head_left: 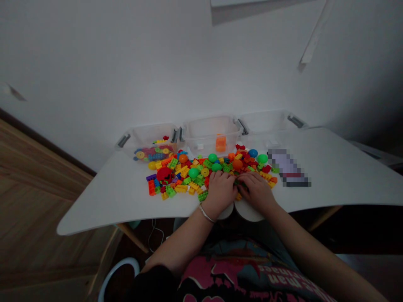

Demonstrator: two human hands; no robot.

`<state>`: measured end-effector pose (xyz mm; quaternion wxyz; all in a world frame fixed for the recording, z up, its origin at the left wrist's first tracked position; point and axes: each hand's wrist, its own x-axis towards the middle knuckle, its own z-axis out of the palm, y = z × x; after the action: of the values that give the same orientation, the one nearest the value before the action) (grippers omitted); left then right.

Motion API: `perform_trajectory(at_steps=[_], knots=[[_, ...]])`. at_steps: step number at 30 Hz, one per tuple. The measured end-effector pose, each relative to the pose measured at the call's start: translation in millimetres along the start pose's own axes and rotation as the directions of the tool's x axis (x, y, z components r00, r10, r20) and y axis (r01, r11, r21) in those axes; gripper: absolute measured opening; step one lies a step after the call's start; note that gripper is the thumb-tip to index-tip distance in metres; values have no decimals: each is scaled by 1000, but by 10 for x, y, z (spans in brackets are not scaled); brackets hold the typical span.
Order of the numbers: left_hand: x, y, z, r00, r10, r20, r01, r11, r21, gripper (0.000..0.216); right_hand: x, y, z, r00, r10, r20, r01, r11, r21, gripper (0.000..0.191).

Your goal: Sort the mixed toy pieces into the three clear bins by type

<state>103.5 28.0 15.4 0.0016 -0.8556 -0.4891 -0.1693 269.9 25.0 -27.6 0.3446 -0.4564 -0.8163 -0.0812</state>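
My left hand (222,188) and my right hand (256,189) meet at the front edge of a wide heap of toy building bricks (182,172). The fingers of both are bent inward and their tips nearly touch. Something small and dark green seems to lie between them, but the fingers cover most of it and I cannot make it out. Close to my left hand lie a green brick (203,196) and a green plastic egg (216,167). An orange egg (237,164) rests just beyond the fingertips. Yellow bricks (268,179) lie beside my right hand.
Three clear bins stand along the wall: the left bin (151,130) holds colourful pieces, the middle bin (208,122) an orange block (221,143), the right bin (264,119) a small white piece. A red ball-like toy (165,175) sits leftward; a pixelated flat object (288,167) lies rightward on the white table (103,201).
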Motion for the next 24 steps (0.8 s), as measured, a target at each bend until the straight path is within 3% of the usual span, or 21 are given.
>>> perform_trajectory(at_steps=[10,16,20,24], knots=[[11,16,15,999,-10,-47,10,1000,15,15,-3,-25,-28,999,48,0,-48,998,34,19],[-8,-52,-87,982,-12,-187,-3,997,-80,20,-11,-32,-58,998,56,4,-56,997,50,22],[-18,-279,-227,956,-133,-262,52,954,-296,22,-22,-26,-54,998,53,16,-53,998,34,25],[-80,-711,-431,896,-294,-332,91,855,-511,18,-25,-27,-48,999,38,2,-38,999,20,26]])
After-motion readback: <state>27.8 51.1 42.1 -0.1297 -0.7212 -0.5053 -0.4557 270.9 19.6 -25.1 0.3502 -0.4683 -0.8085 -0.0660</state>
